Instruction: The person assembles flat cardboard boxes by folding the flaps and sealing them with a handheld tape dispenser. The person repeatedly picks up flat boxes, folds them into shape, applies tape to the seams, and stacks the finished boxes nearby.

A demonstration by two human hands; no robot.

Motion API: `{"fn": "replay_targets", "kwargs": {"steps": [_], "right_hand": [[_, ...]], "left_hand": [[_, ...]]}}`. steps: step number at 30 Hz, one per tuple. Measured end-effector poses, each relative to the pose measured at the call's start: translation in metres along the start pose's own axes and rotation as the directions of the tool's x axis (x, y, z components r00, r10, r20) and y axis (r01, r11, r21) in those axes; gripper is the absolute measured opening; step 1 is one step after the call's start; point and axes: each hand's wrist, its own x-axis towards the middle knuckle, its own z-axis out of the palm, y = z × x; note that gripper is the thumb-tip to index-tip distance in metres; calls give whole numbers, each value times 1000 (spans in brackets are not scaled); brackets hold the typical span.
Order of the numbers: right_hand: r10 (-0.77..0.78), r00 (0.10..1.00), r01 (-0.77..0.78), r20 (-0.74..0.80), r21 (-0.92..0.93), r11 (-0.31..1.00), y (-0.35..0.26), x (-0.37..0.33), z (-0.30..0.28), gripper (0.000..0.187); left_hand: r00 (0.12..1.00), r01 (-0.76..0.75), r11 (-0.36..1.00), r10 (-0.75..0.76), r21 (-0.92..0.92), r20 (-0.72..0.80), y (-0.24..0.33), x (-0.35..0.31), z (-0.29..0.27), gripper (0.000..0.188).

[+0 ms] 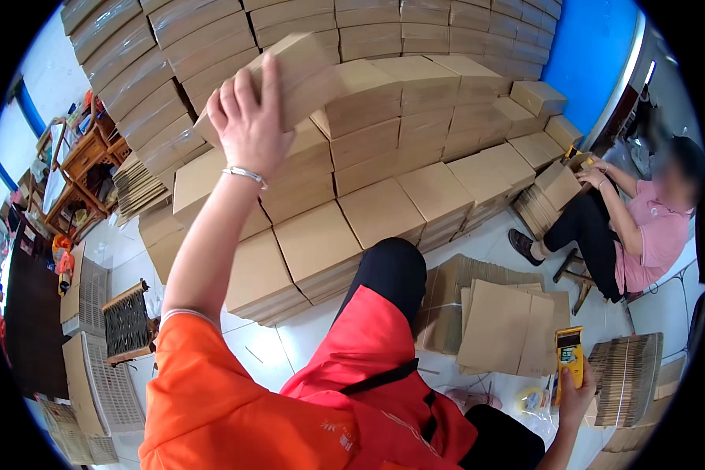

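Note:
My left hand [249, 129], with a bracelet at the wrist, is stretched out over the stacked boxes. Its fingers are spread over a closed cardboard box [304, 72], which it grips; the box is slightly smeared and tilted above the stack. Whether the box touches those under it, I cannot tell. Low on the right, my right hand [577, 389] is wrapped round a yellow tape dispenser [569, 350]. A clear roll of tape [531, 400] lies on the floor beside that hand. Flat cardboard sheets [493, 329] are piled just beyond it.
Closed boxes [313, 243] form stepped rows before me, with a tall wall of boxes [204, 43] behind. To the right, a seated co-worker [654, 223] handles a carton. Bundled flat cardboard [627, 376] stands at the lower right; plastic crates [106, 384] and wooden furniture [82, 160] are at left.

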Motion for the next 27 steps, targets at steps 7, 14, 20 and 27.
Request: {"fn": "replay_targets", "kwargs": {"steps": [7, 14, 20, 27], "right_hand": [[19, 985, -33, 173, 79, 996, -37, 3, 39, 44], [226, 974, -228, 24, 101, 968, -5, 1, 40, 44], [552, 824, -398, 128, 824, 403, 24, -2, 54, 37], [480, 855, -229, 197, 973, 8, 41, -28, 55, 43]], "left_hand": [[916, -25, 998, 45, -55, 398, -42, -55, 99, 103], [981, -114, 931, 160, -347, 106, 84, -46, 75, 94], [557, -64, 230, 815, -971, 156, 322, -139, -7, 82], [138, -73, 512, 855, -856, 500, 459, -215, -18, 102]]}}
